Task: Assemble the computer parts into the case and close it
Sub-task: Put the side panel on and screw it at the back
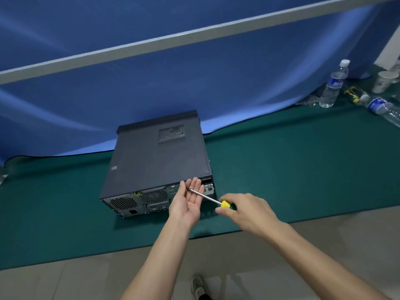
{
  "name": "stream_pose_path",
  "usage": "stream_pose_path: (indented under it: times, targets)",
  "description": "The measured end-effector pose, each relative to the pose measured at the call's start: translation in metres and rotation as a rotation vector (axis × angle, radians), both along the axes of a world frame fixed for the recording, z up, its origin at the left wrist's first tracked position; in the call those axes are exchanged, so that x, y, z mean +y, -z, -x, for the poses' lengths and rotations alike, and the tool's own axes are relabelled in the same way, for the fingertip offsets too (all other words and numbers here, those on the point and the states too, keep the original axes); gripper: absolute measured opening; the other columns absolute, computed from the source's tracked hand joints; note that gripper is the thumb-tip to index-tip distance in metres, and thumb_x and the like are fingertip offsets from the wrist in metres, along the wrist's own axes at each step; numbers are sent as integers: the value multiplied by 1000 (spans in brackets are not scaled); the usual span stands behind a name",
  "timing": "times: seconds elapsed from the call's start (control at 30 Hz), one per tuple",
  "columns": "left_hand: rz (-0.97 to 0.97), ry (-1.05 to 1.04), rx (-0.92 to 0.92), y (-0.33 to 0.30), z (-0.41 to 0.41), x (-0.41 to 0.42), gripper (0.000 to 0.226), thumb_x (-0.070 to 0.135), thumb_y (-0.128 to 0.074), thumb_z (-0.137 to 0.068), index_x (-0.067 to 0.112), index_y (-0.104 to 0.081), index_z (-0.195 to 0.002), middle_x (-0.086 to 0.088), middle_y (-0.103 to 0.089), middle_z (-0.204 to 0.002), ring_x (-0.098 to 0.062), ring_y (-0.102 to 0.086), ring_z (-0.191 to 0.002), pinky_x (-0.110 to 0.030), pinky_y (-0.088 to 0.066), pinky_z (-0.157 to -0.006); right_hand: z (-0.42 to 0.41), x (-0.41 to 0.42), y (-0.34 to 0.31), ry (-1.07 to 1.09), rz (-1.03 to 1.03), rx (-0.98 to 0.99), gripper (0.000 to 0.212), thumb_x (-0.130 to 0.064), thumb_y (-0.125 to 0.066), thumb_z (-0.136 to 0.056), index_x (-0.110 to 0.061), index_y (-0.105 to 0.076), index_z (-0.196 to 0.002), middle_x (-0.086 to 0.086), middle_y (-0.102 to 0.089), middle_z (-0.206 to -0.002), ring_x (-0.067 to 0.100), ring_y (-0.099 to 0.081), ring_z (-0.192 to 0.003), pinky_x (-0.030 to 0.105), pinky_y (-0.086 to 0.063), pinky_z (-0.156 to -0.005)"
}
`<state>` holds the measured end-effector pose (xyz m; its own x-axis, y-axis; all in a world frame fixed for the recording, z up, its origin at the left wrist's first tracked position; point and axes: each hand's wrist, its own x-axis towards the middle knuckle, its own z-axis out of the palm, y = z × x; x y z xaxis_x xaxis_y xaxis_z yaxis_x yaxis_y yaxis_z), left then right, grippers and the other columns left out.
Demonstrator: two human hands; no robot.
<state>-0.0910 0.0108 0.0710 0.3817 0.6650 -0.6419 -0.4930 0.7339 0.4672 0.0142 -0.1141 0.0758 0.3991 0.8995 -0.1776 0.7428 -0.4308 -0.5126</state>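
Observation:
A dark grey computer case (158, 156) lies on its side on the green mat, its side panel on top and its rear ports and fan grilles facing me. My right hand (246, 210) grips the yellow handle of a screwdriver (207, 198). Its metal shaft runs up and left across my left hand (190, 200), which is held palm up with straight fingers in front of the case's rear right corner. The shaft tip lies by my left fingers, near the panel's rear edge.
The green mat (303, 165) covers the table, with blue cloth (194, 83) draped behind the case. At the far right stand a water bottle (334, 84), a fallen bottle (383, 109), paper cups (384, 81) and a yellow-black tool (354, 94). A shoe (199, 286) shows below.

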Motion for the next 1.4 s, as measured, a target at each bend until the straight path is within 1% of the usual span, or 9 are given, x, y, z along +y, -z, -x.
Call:
stream_pose_path:
  times: [0.27,0.33,0.47,0.53,0.73,0.9,1.0,1.3,1.4]
  targets:
    - [-36,91,110,24,-19,-8,30,18,-40,-101,-3,-56,-88,-18,-64,-98,-26,-61,-92,-41,-48,-84,-10,-8,20,68,76,71,37,-57,-50,-89,-22,-56,-79,-7,-54,-61,13,-50,-60,27,-33,-52]
    - [-44,115,155,28,-25,-9,31,19,-39,-102,-3,-56,-88,-18,-62,-101,-27,-61,-94,-41,-48,-83,-11,-8,27,103,102,156,41,-56,-52,-89,-17,-55,-76,-3,-61,-64,17,-54,-59,27,-38,-54]
    - [-27,184,203,36,-34,-7,36,19,-33,-104,-2,-56,-85,-16,-63,-95,-27,-59,-98,-41,-47,-85,-7,-6,42,207,125,347,43,-52,-53,-91,-14,-56,-71,0,-67,-61,9,-50,-36,23,-40,-48]
    - [-2,215,194,38,-37,-4,35,16,-32,-104,-2,-57,-86,-15,-63,-91,-28,-58,-98,-40,-47,-86,-2,-5,50,269,109,433,43,-50,-52,-92,-12,-57,-71,1,-67,-59,8,-49,-33,21,-38,-46]
    - [32,283,227,45,-42,12,29,12,-36,-102,1,-60,-88,-9,-67,-79,-20,-63,-77,-36,-48,-86,16,6,62,377,60,566,46,-47,-49,-94,-7,-58,-73,12,-70,-65,17,-59,-46,29,-50,-57]
    - [45,311,225,46,-44,20,27,13,-40,-101,1,-61,-88,-5,-69,-61,-16,-63,-73,-32,-48,-82,25,15,64,403,50,603,42,-41,-43,-98,-4,-59,-87,17,-69,-87,34,-65,-81,41,-53,-79]
    - [45,310,223,46,-47,22,28,14,-40,-101,0,-61,-89,-6,-69,-62,-17,-63,-73,-32,-49,-86,29,17,63,405,41,622,43,-40,-41,-99,-3,-60,-90,17,-68,-89,35,-64,-84,41,-52,-81]
    - [20,318,254,42,-47,25,29,14,-39,-102,-2,-61,-90,-6,-70,-64,-17,-64,-73,-32,-52,-66,33,22,63,426,15,637,44,-42,-40,-99,-3,-59,-87,16,-68,-87,34,-64,-81,43,-53,-78]
    - [4,324,278,43,-48,25,29,14,-39,-102,-2,-61,-91,-6,-70,-64,-17,-65,-72,-32,-54,-74,35,23,64,439,12,640,43,-42,-40,-99,-6,-58,-86,15,-68,-87,33,-65,-81,43,-53,-79]
